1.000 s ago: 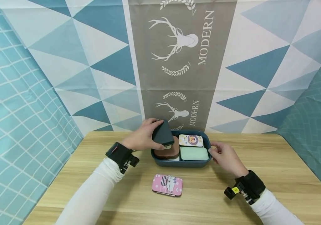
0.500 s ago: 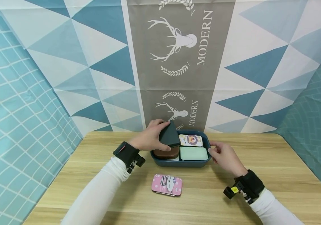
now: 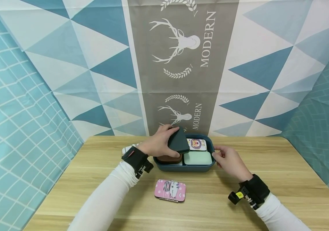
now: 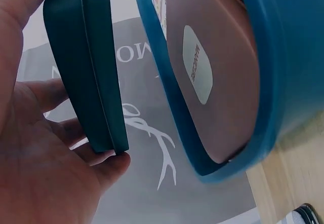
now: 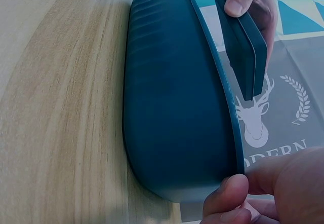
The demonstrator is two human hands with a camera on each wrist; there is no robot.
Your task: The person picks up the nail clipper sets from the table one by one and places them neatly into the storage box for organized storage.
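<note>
My left hand grips a dark green rectangular case by its sides, thumb nearest me. The case hangs tilted over the left part of a blue plastic bin. Inside the bin, a brown case lies partly hidden under it; the left wrist view shows its pale label. A lion-print tin and a mint green case lie in the bin's right part. My right hand pinches the bin's right rim between thumb and fingers, also plain in the right wrist view.
A pink cat-print tin lies on the wooden table in front of the bin. Behind my left wrist, a white item with dark lines is partly hidden. A patterned cloth backdrop rises just behind the bin.
My left hand has moved right with the dark green case, which now covers more of the brown case and overlaps the lion-print tin's left edge. My right hand keeps its hold.
</note>
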